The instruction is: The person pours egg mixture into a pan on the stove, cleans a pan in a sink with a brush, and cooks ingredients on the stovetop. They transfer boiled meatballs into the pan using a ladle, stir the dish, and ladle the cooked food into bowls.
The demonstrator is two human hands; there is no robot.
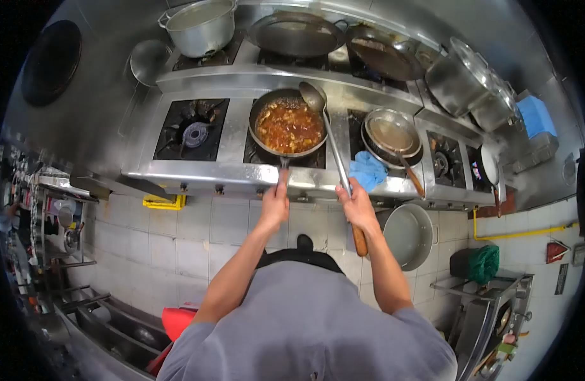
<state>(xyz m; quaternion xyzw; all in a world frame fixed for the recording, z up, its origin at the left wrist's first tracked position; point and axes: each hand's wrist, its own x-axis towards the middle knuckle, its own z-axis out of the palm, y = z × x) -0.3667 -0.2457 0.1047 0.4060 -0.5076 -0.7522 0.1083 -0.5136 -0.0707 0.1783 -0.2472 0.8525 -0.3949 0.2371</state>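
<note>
A dark frying pan [254,130] sits over a middle burner of the stove, holding a chunky reddish-brown sauce [289,127]. My left hand [275,204] is closed around the pan's handle, which points toward me. In my right hand [358,206] is a long metal ladle [336,149] with a wooden grip end, its fingers wrapped around the shaft. The ladle's bowl rests at the upper right rim of the pan, tilted, and I cannot tell whether anything is in it. Right of the pan lies a crumpled blue cloth [369,170] on the stove's front edge.
A bare burner [195,134] is left of the pan. To the right stand a pan with a strainer [391,130] and a small white pan [489,165]. Large pots [200,28] and dark pans [297,35] line the back shelf. A big pot [408,238] stands on the floor.
</note>
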